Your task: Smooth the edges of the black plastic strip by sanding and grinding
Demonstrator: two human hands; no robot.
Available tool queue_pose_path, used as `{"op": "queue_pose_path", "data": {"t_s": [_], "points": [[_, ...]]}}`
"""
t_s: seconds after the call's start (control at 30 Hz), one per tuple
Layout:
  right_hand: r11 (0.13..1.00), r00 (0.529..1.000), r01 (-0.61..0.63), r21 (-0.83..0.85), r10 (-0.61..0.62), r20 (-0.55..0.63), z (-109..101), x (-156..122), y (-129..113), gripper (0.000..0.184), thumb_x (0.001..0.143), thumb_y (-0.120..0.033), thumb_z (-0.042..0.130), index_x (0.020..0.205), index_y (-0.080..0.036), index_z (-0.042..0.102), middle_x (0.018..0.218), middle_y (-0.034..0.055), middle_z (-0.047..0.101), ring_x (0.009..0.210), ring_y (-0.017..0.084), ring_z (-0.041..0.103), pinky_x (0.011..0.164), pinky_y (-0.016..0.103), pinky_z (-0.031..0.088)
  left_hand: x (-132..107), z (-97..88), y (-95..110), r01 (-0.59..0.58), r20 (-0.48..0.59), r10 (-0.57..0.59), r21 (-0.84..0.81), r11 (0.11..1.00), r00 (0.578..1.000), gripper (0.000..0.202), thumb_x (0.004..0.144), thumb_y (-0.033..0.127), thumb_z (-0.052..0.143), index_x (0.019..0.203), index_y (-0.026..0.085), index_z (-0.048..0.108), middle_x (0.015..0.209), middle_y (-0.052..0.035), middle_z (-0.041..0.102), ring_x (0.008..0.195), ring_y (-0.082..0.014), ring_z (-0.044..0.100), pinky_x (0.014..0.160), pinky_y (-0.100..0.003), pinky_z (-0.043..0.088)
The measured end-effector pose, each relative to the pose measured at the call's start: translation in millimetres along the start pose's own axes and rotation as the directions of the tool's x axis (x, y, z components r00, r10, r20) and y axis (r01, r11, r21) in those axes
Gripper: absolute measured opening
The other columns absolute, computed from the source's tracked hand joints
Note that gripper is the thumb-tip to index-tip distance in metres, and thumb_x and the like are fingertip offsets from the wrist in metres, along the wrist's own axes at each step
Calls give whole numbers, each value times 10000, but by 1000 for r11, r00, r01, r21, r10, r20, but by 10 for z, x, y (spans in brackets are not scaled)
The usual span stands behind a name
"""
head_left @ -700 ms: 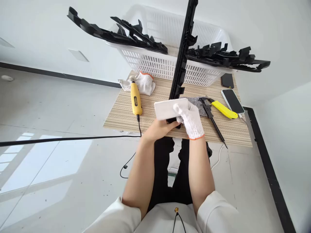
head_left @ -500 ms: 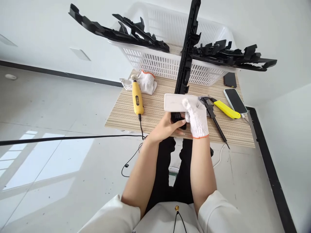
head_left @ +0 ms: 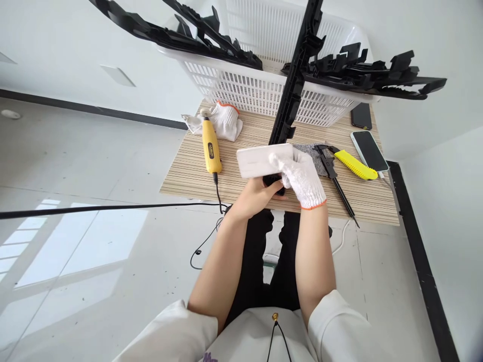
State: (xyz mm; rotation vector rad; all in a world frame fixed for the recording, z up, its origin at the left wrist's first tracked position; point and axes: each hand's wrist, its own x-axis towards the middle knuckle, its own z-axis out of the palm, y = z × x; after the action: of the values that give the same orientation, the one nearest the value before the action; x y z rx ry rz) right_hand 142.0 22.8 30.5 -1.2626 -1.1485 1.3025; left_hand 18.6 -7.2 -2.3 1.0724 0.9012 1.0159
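My bare left hand (head_left: 260, 196) is closed around the near end of a long black plastic strip (head_left: 290, 103) with clips and ribs. The strip slants away from me, up over the white basket. In a white knit glove with an orange cuff, my right hand (head_left: 302, 178) grips a flat, pale rectangular block (head_left: 258, 160), thumb on top. This block lies across the strip just above my left hand and hides part of it; whether the two touch I cannot tell. A black caliper (head_left: 332, 173) rests on a grey cloth (head_left: 311, 151) right of the glove.
A white plastic basket (head_left: 245, 98) at the back carries more black strips (head_left: 373, 75). On the wood-grain table (head_left: 184, 176) lie a yellow rotary tool (head_left: 211, 146) with its cord, a white glove (head_left: 226, 123), a yellow-handled knife (head_left: 354, 164) and two phones (head_left: 369, 150).
My right hand has slid the pale block leftward across the strip and tilted it slightly. My left hand keeps its grip on the strip. The view has shifted a little.
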Motion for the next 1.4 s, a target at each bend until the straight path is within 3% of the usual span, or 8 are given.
{"op": "queue_pose_path", "data": {"t_s": [0.17, 0.37, 0.47, 0.7, 1.0, 1.1, 1.23, 1.4], "points": [[998, 981, 40, 57, -28, -192, 13, 6, 7, 292, 793, -456, 695, 719, -205, 565, 476, -69, 459, 377, 63, 405, 355, 197, 311, 2, 37, -11, -1, -42, 1, -12, 1000, 999, 361, 846, 331, 719, 1126, 217, 521, 1245, -84, 616, 1120, -273, 647, 760, -391, 671], [993, 979, 116, -26, -119, -166, 41, 28, 76, 258, 826, -445, 643, 770, -193, 623, 526, -59, 422, 433, 63, 395, 412, 199, 335, 25, 91, -24, 17, -98, -20, -27, 999, 995, 410, 859, 335, 715, 1201, 212, 525, 1260, -97, 647, 1110, -279, 667, 837, -424, 658], [993, 991, 85, -78, -92, -101, 0, 40, 78, 263, 819, -456, 652, 825, -192, 645, 565, -48, 434, 466, 69, 409, 419, 198, 318, 10, 109, -25, 9, -44, -10, -7, 1000, 999, 444, 886, 333, 684, 1274, 225, 499, 1252, -98, 654, 1128, -286, 665, 846, -434, 655], [997, 993, 72, -16, -73, -90, -50, 35, 44, 267, 797, -456, 690, 781, -207, 595, 562, -60, 412, 461, 56, 395, 411, 184, 298, 13, 170, -100, 92, -24, -92, -16, 996, 995, 553, 920, 415, 644, 1364, 250, 361, 1005, -78, 677, 691, -207, 733, 685, -433, 668], [999, 997, 27, -46, -30, -65, -137, -59, 17, 334, 812, -493, 673, 702, -215, 525, 505, -67, 391, 403, 57, 356, 360, 190, 266, -178, 213, -123, -24, -38, 28, 102, 994, 999, 317, 950, 480, 566, 1095, 219, 458, 757, 21, 571, 543, -98, 559, 570, -273, 552], [998, 999, -19, -67, 21, 42, -162, -106, -4, 365, 795, -498, 692, 674, -221, 486, 472, -69, 402, 381, 64, 352, 337, 197, 253, -229, 227, -101, -8, -20, 12, 153, 988, 1000, 256, 971, 453, 533, 965, 203, 480, 677, 38, 515, 533, -89, 528, 560, -254, 509], [1000, 998, 21, -15, -22, -67, -163, -119, -9, 331, 805, -464, 695, 705, -221, 494, 474, -82, 398, 375, 63, 349, 332, 192, 258, -218, 224, -71, -3, -13, 5, 99, 995, 1000, 247, 971, 437, 540, 956, 208, 447, 721, 33, 512, 499, -69, 469, 500, -240, 472], [999, 996, 27, -21, -25, 80, -135, -101, 16, 360, 820, -504, 682, 702, -205, 518, 482, -70, 420, 389, 64, 356, 336, 189, 276, -210, 216, -82, 6, -14, -5, 101, 995, 1000, 262, 977, 443, 526, 908, 212, 425, 647, 61, 424, 492, -62, 422, 474, -210, 413]]}}
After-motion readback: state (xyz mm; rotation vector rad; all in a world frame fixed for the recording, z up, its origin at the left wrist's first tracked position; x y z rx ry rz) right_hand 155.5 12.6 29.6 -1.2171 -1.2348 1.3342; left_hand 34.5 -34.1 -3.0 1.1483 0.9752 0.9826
